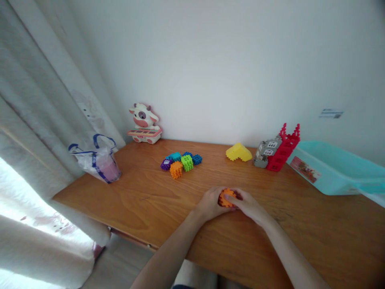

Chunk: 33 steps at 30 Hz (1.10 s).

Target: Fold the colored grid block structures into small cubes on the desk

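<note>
Head camera view: two grips are engaged, the left grip point(209, 202) and the right grip point(249, 204), and both are grasping one orange toothed piece point(223, 198) between them. The left grip encloses the piece from the left; the right grip closes from the right, its thumb laid across the upper face. The held piece is located over the front part of the desk point(144, 192), right of its centre; whether it touches the surface cannot be told. Behind and to the left, one cluster of small toothed blocks lies on the desk: one orange block point(176, 170) at the front, one green block point(187, 163) beside it, one purple block point(166, 164) with a white window at the left, one teal block point(173, 156) at the rear, and dark blue pieces point(197, 159), apparently two, at the right. Behind and slightly right of the grips lies one yellow angled piece point(238, 151). Further right stand one grey section point(261, 152) bearing two white windows and one red section point(281, 150), positioned against each other. One turquoise bin point(337, 180) occupies the right end. At the rear left corner stands one cow keyboard toy point(144, 125); at the left edge rests one clear bag point(99, 162) with blue bands. One label point(331, 114) is fixed to the wall point(216, 72).
</note>
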Available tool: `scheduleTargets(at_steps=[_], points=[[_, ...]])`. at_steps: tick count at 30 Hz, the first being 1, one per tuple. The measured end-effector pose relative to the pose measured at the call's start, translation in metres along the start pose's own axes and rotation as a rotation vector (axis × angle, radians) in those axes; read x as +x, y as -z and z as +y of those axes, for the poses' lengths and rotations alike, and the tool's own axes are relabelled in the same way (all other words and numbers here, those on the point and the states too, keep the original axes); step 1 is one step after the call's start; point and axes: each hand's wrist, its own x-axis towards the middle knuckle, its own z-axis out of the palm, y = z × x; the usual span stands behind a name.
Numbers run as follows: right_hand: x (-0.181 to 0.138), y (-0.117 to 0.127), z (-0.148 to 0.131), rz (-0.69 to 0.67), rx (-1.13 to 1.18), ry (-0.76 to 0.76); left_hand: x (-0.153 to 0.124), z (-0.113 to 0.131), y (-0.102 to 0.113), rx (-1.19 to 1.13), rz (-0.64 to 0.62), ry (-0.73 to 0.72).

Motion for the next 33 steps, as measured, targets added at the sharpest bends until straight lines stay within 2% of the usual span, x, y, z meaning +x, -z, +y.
scheduleTargets(at_steps=[3,6,9,13,18,22,26,29,33], points=[[-0.001,-0.01,-0.006,0.007,-0.259,0.051,-0.012,-0.002,0.006,0.102,0.033,0.028],[-0.001,-0.017,-0.009,0.111,-0.409,0.095,-0.016,0.0,0.009,0.112,0.045,0.037],[-0.006,-0.022,-0.006,0.27,-0.336,0.094,-0.018,0.004,0.009,0.086,0.063,0.055],[-0.023,-0.028,0.002,0.337,-0.067,0.087,-0.028,0.008,0.01,0.101,0.121,0.12],[-0.041,-0.036,0.003,0.298,-0.062,0.097,-0.04,0.01,0.011,0.044,0.144,0.185],[-0.044,-0.041,0.001,0.268,-0.091,0.099,-0.039,0.008,0.01,-0.045,0.145,0.183],[-0.043,-0.042,0.002,0.219,-0.016,0.094,-0.036,0.006,0.011,-0.079,0.163,0.226],[-0.043,-0.038,0.0,0.204,0.059,0.083,-0.033,0.009,0.017,-0.055,0.116,0.231],[-0.043,-0.028,-0.006,0.159,0.07,0.067,-0.028,0.023,0.031,0.088,0.012,0.194]])
